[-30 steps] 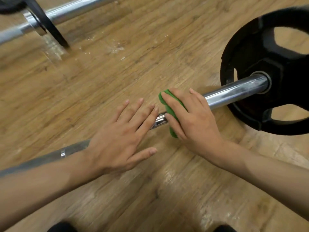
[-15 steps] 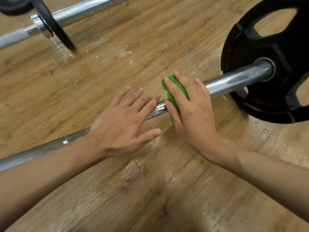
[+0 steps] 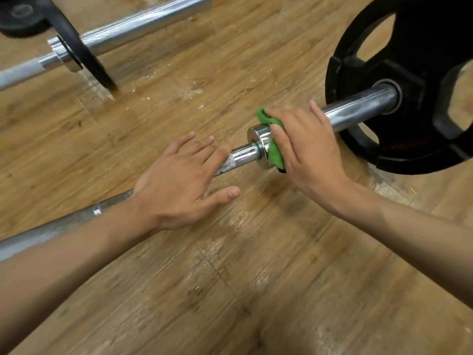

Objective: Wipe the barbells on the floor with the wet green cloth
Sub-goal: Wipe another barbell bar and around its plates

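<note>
A chrome barbell lies across the wooden floor, running from the lower left up to a large black weight plate at the right. My right hand presses the green cloth over the bar's sleeve just right of the chrome collar, fingers wrapped over the cloth. Flat on the thin knurled shaft left of the collar rests my left hand, its fingers straight and spread. A second barbell lies at the top left with a thin black plate.
A small black plate lies in the top left corner. White scuffed patches and small debris mark the wooden floor between and below the two bars.
My right hand has slid the green cloth to the right, from the thin shaft onto the sleeve, uncovering the chrome collar. My left hand stays flat on the shaft.
</note>
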`<state>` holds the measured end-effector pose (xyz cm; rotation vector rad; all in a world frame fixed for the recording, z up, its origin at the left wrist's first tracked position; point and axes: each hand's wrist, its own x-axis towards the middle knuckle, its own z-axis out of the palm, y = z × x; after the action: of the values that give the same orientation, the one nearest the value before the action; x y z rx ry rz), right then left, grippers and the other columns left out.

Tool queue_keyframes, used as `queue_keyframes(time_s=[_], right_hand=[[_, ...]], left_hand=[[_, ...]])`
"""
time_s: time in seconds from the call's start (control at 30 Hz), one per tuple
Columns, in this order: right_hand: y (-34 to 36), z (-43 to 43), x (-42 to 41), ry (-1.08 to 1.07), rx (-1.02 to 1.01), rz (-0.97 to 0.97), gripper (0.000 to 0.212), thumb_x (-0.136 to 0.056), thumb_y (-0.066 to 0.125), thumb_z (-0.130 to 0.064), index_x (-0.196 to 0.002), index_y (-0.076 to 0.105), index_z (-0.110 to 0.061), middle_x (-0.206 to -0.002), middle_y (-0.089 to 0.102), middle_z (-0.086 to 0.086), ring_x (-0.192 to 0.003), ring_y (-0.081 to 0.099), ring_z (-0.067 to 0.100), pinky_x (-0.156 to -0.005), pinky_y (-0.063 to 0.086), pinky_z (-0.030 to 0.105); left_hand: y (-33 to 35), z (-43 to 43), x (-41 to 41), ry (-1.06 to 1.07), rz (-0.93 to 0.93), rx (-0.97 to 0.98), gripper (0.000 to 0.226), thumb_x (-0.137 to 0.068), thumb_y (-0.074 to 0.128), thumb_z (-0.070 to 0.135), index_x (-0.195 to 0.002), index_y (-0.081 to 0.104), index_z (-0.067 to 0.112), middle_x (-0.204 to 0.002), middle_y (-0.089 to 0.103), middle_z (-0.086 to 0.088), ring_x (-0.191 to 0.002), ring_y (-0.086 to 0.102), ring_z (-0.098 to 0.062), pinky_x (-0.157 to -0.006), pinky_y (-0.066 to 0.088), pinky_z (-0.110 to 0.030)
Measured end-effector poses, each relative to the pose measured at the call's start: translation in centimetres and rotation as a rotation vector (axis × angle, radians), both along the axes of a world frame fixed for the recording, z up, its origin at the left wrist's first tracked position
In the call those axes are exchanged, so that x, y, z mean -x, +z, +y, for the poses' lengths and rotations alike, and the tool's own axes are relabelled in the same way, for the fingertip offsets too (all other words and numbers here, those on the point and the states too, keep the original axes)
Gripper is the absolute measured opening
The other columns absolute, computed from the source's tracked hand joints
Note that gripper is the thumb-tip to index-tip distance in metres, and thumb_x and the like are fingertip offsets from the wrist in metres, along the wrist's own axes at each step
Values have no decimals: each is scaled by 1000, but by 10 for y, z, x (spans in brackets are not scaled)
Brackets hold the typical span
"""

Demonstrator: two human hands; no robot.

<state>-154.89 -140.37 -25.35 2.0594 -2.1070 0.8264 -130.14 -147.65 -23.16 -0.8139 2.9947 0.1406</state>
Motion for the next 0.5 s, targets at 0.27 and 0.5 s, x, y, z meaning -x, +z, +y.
queue_keyframes(time_s=[0.27, 0.5], right_hand=[[10, 2, 47, -192, -24, 80, 42, -110, 35, -31, -130, 68, -16, -131, 65, 6, -132, 52, 23, -128, 11, 50], [7, 20, -9, -18, -54, 58, 53, -111, 25, -39, -139, 64, -17, -134, 64, 4, -126, 55, 25, -128, 10, 45]], left_hand=[[0, 4, 0, -3, -12, 11, 98, -99, 4, 79, -163, 28, 9, -153, 54, -14, -151, 41, -29, -127, 21, -53], [3, 19, 1, -22, -42, 14, 98, -100, 8, 80, -162, 31, 8, -152, 55, -12, -149, 43, -31, -124, 26, -56]])
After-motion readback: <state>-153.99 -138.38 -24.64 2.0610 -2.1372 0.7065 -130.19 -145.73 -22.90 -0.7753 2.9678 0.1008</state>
